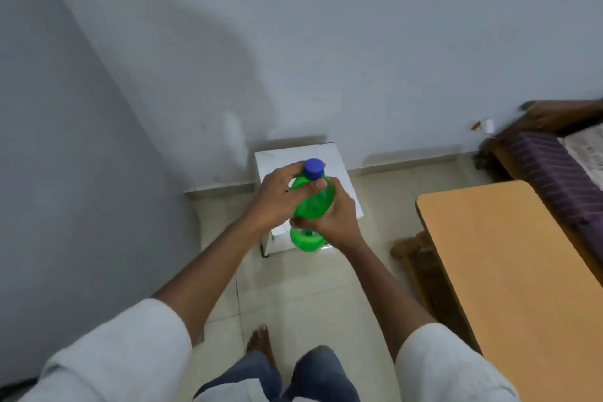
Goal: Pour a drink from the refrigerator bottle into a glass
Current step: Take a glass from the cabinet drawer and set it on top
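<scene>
A green plastic bottle (313,202) with a blue cap (313,169) is held in front of me, above the floor. My left hand (277,196) grips the bottle's shoulder just below the cap, thumb across the front. My right hand (329,222) wraps round the bottle's middle from the right. The bottle's base (306,240) shows below my right hand. The cap sits on the bottle. No glass is in view.
A small white refrigerator (336,160) stands against the wall behind the bottle. A light wooden table (509,271) is at the right, with a dark wooden bed (554,166) beyond it. Beige tiled floor (293,297) lies below, and a grey wall at left.
</scene>
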